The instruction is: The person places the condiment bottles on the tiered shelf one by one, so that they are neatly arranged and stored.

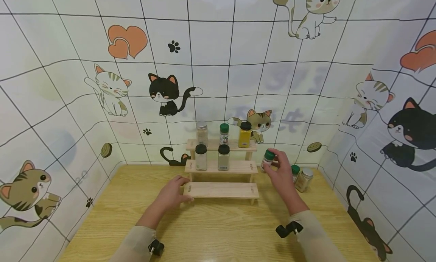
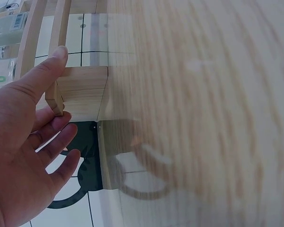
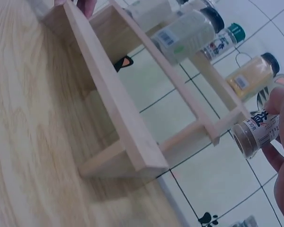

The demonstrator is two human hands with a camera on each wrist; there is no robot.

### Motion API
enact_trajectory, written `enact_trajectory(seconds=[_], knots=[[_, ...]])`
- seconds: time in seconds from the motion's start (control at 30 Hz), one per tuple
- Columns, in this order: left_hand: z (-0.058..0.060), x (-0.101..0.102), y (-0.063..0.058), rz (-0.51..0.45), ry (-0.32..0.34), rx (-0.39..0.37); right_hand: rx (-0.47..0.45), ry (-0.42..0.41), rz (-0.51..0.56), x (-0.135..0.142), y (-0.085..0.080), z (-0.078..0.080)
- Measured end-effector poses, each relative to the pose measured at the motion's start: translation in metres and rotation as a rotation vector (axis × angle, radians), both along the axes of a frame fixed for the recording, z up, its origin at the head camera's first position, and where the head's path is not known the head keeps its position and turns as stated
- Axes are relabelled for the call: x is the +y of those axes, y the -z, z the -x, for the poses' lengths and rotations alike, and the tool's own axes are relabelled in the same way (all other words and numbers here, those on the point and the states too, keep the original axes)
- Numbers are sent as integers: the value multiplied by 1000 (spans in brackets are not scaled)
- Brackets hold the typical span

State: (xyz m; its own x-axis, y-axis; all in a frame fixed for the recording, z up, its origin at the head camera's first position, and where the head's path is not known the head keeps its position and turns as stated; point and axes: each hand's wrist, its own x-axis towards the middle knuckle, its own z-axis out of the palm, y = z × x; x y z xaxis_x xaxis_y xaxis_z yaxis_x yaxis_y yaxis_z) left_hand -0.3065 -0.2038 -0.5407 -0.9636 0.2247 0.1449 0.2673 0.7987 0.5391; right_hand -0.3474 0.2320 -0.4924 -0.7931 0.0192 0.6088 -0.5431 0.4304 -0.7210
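A three-tier wooden rack [image 1: 221, 189] stands on the table. My left hand [image 1: 173, 194] holds the left end of its lowest tier, thumb on one side and fingers on the other, as the left wrist view [image 2: 33, 137] also shows. My right hand [image 1: 282, 175] pinches a small spice jar with a green cap [image 1: 268, 157], held up just right of the middle tier. In the right wrist view, the held jar [image 3: 256, 132] has a white printed label. Two black-capped jars, a left one [image 1: 201, 158] and a right one [image 1: 223, 158], stand on the middle tier.
The top tier bears a pale jar [image 1: 202, 132], a green-capped jar [image 1: 224, 134] and a yellow jar with a black cap [image 1: 245, 135]. Right of my right hand, another green-capped jar [image 1: 295, 170] and a silver-capped jar [image 1: 304, 180] stand on the table [image 1: 218, 228]. Cat-print sheeting [image 1: 211, 80] surrounds the table.
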Motion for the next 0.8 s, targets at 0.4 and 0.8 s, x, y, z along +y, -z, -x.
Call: enact_trajectory(seconds=[0.4, 0.8], knots=[[1, -1, 3, -8, -2, 3, 23, -79, -38, -37, -16, 7], [1, -1, 1, -9, 0, 6, -17, -140, -79, -56, -11, 18]])
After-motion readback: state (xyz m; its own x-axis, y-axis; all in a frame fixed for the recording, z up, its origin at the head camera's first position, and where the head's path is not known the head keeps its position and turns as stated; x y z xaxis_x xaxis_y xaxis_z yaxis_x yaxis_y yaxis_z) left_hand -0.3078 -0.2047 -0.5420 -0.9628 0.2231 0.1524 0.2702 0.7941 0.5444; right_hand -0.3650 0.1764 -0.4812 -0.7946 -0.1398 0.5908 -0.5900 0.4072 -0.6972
